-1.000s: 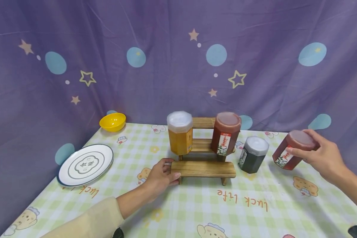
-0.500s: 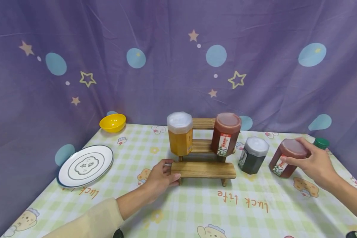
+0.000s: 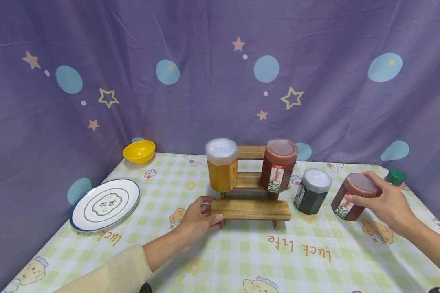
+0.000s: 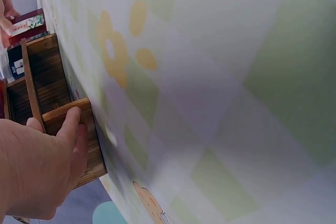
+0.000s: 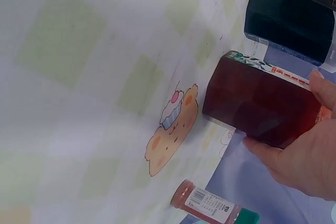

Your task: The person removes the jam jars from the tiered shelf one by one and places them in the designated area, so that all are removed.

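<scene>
My left hand grips the left end of the lowest step of a wooden tiered rack, thumb on the front side. On the rack stand an amber jar with a white lid, at left, and a dark red jar with a red-and-white label, at right. My right hand holds a second dark red jar near its lid, thumb on one side and fingers on the other. This jar is upright, low at the tablecloth, just right of a black jar with a whitish lid.
A small green-capped shaker bottle stands behind my right hand, mostly hidden in the head view. A white plate and a yellow bowl lie at left. A purple curtain hangs along the table's back edge.
My right hand has brought the second red jar down and slightly left, toward the black jar, and the green cap has come into sight. My left hand stays on the rack.
</scene>
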{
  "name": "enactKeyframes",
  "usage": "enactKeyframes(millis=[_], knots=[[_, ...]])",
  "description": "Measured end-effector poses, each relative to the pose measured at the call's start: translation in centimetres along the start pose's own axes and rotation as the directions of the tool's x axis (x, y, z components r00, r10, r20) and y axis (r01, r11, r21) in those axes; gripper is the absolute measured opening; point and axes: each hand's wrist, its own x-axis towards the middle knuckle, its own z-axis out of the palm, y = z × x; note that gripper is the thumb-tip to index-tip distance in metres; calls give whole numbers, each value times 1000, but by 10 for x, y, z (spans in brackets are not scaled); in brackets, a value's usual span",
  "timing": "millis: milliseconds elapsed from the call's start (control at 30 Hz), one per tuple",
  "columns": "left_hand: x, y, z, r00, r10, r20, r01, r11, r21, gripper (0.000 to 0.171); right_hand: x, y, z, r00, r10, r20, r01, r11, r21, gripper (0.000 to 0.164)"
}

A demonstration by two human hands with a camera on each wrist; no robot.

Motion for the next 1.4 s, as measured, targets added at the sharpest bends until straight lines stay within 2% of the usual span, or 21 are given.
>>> enactKeyframes(millis=[200, 400, 567, 667, 767, 933, 1033, 1167, 1400], knots=[[-1, 0, 0, 1000, 0, -3, 0, 1000, 6, 56, 0, 0, 0, 1000, -5, 16, 5, 1000, 1, 85], [0, 0, 0, 1000, 4, 1, -4, 1000, 11, 56, 2, 2, 2, 998, -63, -11, 62, 997, -38, 80], [0, -1, 0, 1000, 1, 3, -1, 1000, 8, 56, 6, -1, -1, 994, -74, 79, 78, 996, -49, 100], [0, -1, 1, 1000, 0, 3, -1, 1000, 7, 56, 9, -8, -6, 993, -73, 98, 80, 995, -64, 113], [0, -1, 1, 1000, 2, 1, -2, 1000, 10, 55, 13, -19, -13, 995, -65, 75, 71, 994, -83, 118], [0, 0, 1, 1000, 3, 0, -3, 1000, 9, 55, 20, -41, -25, 992, -124, 25, 125, 990, -67, 108], [0, 1, 1, 1000, 2, 1, -2, 1000, 6, 55, 23, -57, -27, 990, -141, 23, 142, 989, -50, 101], [0, 2, 1, 1000, -2, 0, 2, 1000, 4, 55, 25, -80, -22, 989, -135, 63, 134, 991, 16, 99], [-1, 1, 0, 1000, -5, 1, 5, 1000, 6, 56, 28, -122, -6, 974, -205, 97, 189, 970, 153, 94]])
